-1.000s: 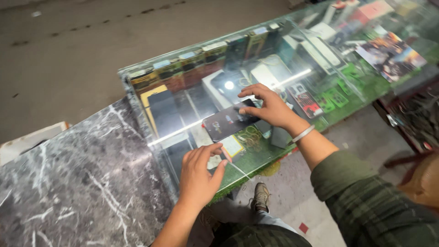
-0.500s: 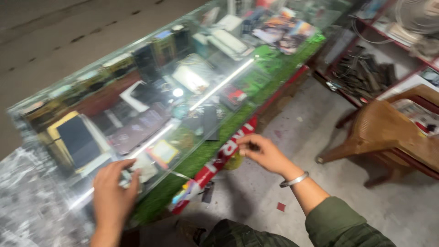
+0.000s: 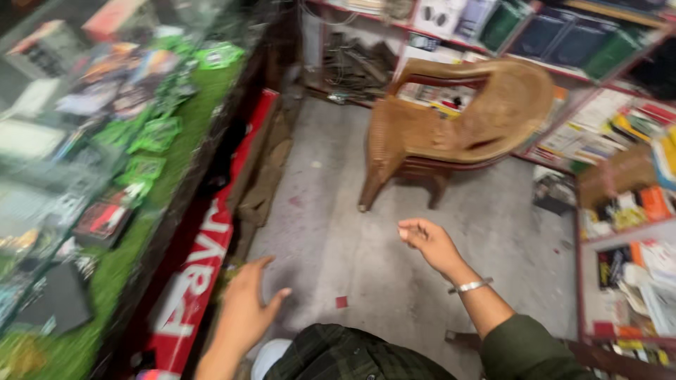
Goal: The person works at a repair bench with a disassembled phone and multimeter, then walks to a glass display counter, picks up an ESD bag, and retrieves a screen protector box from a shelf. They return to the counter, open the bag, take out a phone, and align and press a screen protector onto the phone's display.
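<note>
Small retail shop, seen from behind the counter. Evidence: long glass-topped display counter (image 3: 105, 141) with green lining, stocked with small packaged goods and dark flat boxes; red-framed wall shelves (image 3: 620, 211) crowded with coloured packets and cartons; red banner with white lettering (image 3: 204, 274) along the counter's base; tan woven cane armchair (image 3: 465, 119) on grey concrete floor (image 3: 366, 239).

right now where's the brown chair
In the head view the brown chair stands on the grey floor in the upper middle, beyond the right hand, with stocked shelves behind and to its right.
</note>
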`<state>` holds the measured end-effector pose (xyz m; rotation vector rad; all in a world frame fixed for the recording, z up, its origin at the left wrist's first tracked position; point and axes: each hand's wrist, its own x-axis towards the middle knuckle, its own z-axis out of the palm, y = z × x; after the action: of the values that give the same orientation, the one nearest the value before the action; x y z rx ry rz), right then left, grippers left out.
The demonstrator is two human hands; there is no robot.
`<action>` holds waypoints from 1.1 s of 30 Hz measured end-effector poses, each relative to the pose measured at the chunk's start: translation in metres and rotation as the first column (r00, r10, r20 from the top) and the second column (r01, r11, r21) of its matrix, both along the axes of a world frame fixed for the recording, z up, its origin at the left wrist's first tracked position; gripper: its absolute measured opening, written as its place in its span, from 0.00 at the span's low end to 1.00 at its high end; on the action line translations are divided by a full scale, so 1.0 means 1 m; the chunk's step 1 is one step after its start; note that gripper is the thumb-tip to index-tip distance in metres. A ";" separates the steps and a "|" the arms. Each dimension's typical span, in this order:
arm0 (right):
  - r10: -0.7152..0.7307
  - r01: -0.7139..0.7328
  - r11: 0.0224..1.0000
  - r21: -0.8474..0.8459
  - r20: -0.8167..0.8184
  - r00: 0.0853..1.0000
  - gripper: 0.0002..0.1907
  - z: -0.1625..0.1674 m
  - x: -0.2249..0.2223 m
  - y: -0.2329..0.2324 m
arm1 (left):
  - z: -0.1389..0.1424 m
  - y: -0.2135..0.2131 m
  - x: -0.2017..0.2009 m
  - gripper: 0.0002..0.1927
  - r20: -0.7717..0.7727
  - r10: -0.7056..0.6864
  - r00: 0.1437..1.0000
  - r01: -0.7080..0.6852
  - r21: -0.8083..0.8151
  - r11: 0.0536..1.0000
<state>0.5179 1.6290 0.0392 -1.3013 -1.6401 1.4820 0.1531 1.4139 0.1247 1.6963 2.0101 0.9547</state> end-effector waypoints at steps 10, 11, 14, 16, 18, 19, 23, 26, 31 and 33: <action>-0.566 0.224 0.705 0.673 0.343 0.750 0.18 0.068 0.118 0.071 | 0.019 0.261 0.231 0.47 -0.245 -0.519 0.819 0.497 -0.151 0.855; -0.602 0.198 0.689 0.697 0.399 0.692 0.20 0.070 0.135 0.078 | 0.015 0.284 0.249 0.48 -0.270 -0.529 0.804 0.510 -0.144 0.848; -0.662 0.199 0.701 0.685 0.520 0.540 0.30 0.066 0.190 0.114 | -0.005 0.359 0.293 0.48 -0.281 -0.596 0.752 0.591 -0.114 0.799; -0.707 0.257 0.679 0.688 0.517 0.483 0.32 0.064 0.227 0.142 | -0.015 0.408 0.322 0.49 -0.245 -0.623 0.743 0.622 -0.092 0.778; -0.746 0.318 0.656 0.685 0.523 0.412 0.33 0.068 0.267 0.169 | -0.013 0.460 0.354 0.51 -0.225 -0.662 0.715 0.659 -0.101 0.745; -0.759 0.345 0.648 0.679 0.534 0.373 0.32 0.071 0.287 0.185 | -0.011 0.486 0.372 0.53 -0.219 -0.684 0.696 0.676 -0.121 0.727; -0.811 0.424 0.585 0.691 0.508 0.289 0.32 0.076 0.348 0.245 | 0.003 0.589 0.440 0.52 -0.238 -0.766 0.597 0.748 -0.180 0.639; -0.844 0.458 0.533 0.711 0.486 0.229 0.31 0.077 0.386 0.276 | 0.011 0.645 0.494 0.53 -0.268 -0.806 0.528 0.769 -0.251 0.587; -0.854 0.528 0.507 0.681 0.482 0.198 0.31 0.075 0.461 0.322 | 0.014 0.717 0.587 0.49 -0.272 -0.852 0.447 0.845 -0.184 0.501; -0.880 0.536 0.464 0.705 0.437 0.187 0.31 0.068 0.501 0.344 | 0.006 0.745 0.626 0.48 -0.294 -0.849 0.439 0.842 -0.197 0.503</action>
<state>1.0187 1.9735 0.1069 -2.1900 -1.2041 -0.1426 0.7795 2.1585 0.1303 2.5774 0.9458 0.2391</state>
